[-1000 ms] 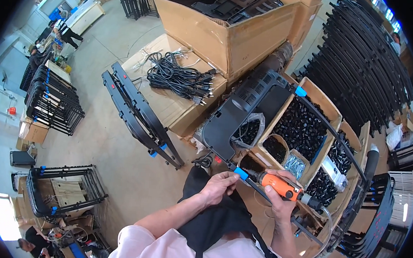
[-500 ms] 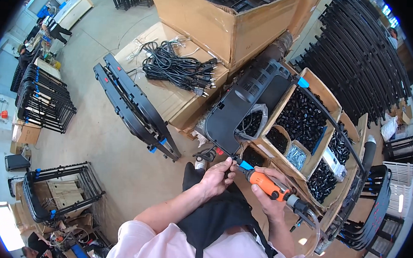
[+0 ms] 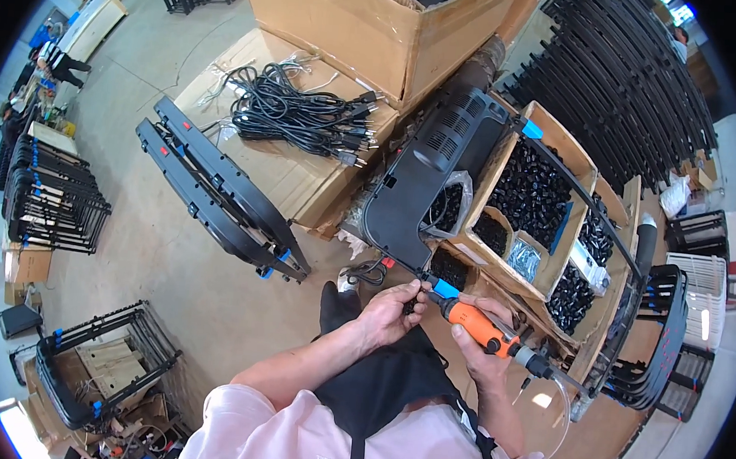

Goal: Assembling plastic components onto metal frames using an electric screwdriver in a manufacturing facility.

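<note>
My right hand (image 3: pixel 482 331) is wrapped round an orange air screwdriver (image 3: pixel 474 324), with a clear hose running from its rear end. The tool's tip points left, toward the near corner of a black frame (image 3: pixel 397 214) with a vented plastic cover. Close to that tip, the closed fingers of my left hand (image 3: pixel 392 310) pinch at the frame's corner. Small dark pieces, too small to name, show in the left palm. A blue wrap (image 3: pixel 444 289) sits on the frame's near bar, just above the screwdriver.
Wooden bins (image 3: pixel 549 118) of small black plastic parts lie within the frame, along with a bag of screws (image 3: pixel 523 261). Black power cords (image 3: pixel 299 114) are heaped on a carton (image 3: pixel 265 47). Two curved black frames (image 3: pixel 217 189) stand to the left. Stacked black frames (image 3: pixel 625 85) rise at far right.
The surroundings have shifted slightly left in view as my head moved. My left hand has turned a little, showing the dark pieces in its palm. The screwdriver stays in my right hand near the frame's corner.
</note>
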Tool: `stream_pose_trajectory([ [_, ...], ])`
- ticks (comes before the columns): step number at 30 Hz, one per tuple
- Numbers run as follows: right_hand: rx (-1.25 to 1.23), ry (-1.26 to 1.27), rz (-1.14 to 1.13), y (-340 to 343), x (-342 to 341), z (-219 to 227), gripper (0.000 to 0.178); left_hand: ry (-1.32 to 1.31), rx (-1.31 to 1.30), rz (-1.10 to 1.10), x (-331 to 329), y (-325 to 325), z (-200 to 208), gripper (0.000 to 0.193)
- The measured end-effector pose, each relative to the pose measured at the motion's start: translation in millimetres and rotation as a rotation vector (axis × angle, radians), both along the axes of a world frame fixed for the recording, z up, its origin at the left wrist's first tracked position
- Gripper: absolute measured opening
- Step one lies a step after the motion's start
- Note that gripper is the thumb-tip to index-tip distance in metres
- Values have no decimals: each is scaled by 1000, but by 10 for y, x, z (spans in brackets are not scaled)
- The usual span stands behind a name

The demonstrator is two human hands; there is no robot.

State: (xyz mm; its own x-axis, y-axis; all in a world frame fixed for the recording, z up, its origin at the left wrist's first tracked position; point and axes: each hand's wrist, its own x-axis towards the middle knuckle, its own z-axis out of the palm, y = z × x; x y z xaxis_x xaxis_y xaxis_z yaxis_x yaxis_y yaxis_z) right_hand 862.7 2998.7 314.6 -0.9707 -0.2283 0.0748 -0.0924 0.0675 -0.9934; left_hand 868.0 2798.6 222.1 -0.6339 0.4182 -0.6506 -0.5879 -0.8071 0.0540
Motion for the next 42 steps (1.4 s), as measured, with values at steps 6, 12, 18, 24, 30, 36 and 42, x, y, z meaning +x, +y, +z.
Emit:
stream_pose_trajectory([
  [6,28,-4,-77,-86,24,91,55,22,-60,-124,-31,-13,164,28],
  [12,37,8,-167,-133,-36,210,53,238,-399,-322,-87,-403,27,32],
  [18,64,34,-172,-210,-110,206,52,934,-1354,-475,-840,-596,113,26],
  [24,98,17,-149,-312,-147,165,53,1285,-1806,-969,-1081,-606,121,31],
  [30,153,5,-141,-404,-172,127,51,1306,-1764,-942,-1107,-657,81,28],
  [36,176,-19,-132,-471,-199,-6,48,1321,-1759,-893,-1071,-659,49,28],
  [42,328,-17,-74,-577,-301,-43,46,1158,-1692,-713,-1009,-685,-49,25],
])
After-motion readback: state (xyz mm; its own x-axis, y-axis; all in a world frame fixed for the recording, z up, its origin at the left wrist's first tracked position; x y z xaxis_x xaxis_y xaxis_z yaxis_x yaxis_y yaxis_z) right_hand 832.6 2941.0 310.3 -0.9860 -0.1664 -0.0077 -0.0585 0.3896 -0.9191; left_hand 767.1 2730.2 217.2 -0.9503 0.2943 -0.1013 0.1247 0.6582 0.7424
